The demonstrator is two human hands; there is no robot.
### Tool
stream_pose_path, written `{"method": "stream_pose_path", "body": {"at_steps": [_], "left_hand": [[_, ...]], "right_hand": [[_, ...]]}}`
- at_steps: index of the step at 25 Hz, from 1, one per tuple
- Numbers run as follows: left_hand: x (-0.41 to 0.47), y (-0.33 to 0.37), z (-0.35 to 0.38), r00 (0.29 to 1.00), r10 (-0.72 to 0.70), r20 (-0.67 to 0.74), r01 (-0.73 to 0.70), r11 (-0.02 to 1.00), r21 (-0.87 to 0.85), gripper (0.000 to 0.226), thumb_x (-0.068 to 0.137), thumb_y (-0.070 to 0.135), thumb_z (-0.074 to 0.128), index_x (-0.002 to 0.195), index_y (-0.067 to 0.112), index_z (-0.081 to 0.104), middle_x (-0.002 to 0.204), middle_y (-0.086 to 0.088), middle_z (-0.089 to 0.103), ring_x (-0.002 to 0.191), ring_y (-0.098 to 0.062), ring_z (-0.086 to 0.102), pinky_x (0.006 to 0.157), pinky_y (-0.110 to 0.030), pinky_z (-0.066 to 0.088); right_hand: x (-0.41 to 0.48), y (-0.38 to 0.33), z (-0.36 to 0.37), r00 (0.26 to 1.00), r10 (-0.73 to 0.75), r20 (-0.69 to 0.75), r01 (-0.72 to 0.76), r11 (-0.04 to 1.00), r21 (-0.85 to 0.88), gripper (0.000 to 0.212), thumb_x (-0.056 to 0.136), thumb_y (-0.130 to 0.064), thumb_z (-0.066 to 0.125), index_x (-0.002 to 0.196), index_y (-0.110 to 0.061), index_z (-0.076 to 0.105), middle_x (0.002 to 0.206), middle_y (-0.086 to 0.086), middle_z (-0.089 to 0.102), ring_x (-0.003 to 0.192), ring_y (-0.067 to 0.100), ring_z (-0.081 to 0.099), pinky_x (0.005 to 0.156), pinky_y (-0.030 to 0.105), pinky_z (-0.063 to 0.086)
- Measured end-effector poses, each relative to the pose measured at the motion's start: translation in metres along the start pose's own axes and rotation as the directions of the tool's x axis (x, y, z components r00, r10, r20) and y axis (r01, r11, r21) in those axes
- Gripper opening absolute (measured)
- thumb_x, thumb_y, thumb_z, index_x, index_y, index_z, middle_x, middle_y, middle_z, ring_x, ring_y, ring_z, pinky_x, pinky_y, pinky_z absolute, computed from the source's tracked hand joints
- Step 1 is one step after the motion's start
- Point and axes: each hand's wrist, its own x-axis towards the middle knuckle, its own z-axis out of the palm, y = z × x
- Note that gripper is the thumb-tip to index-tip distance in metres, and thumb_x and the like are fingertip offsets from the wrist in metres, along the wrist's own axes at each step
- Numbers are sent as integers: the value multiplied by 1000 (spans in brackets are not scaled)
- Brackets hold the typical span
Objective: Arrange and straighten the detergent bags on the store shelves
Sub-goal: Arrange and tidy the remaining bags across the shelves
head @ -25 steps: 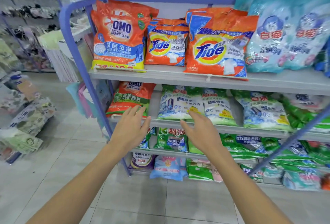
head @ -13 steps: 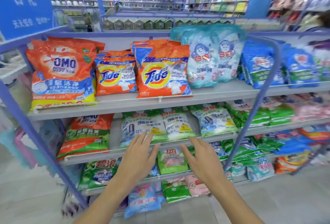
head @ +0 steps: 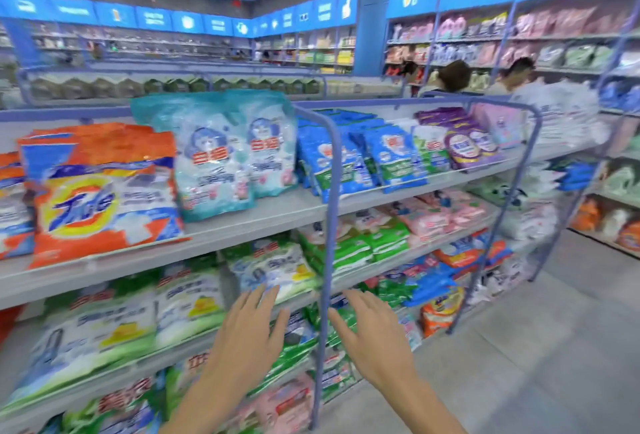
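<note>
Detergent bags fill a grey shelf unit with blue tube frames. An orange Tide bag leans on the top shelf at the left, beside two pale teal bags and blue bags. White-and-green bags lie on the second shelf. My left hand and my right hand hover in front of the second and third shelves, fingers straight, holding nothing. A blue upright post stands between them.
Two people stand behind the shelf unit at the right. More stocked shelves line the right wall and the back of the store. Grey tiled floor runs along the aisle to the right.
The view has swung right and upward along the shelves; the OMO bags have left the frame. Both hands stay spread and empty, now either side of the blue post.
</note>
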Motion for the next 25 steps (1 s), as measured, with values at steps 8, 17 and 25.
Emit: {"method": "stream_pose_path", "body": {"at_steps": [8,17,25], "left_hand": [[63,160,87,988,121,94,-116,992,-55,62,104,61,26,158,30,31,164,11,33,150,-12,30,121,-31,28],[135,290,173,954,256,156,-236,962,-137,63,105,61,26,160,30,28,166,12,29,152,-10,28,124,-32,26],[243,392,249,937,317,149,-281,934,-219,61,105,58,27,159,28,31,165,11,31,150,-10,29,122,-28,24]], "right_hand": [[9,162,-69,985,157,-78,-156,988,19,65,103,-66,34,156,-28,41,159,-10,44,148,12,35,123,31,26],[29,300,-119,919,356,-170,-340,933,116,53,102,-62,44,143,-30,53,145,-9,57,137,13,46,111,27,32],[98,425,-148,862,472,-184,-438,877,198,46,100,-60,51,137,-34,58,133,-13,62,130,11,51,93,16,38]]}}
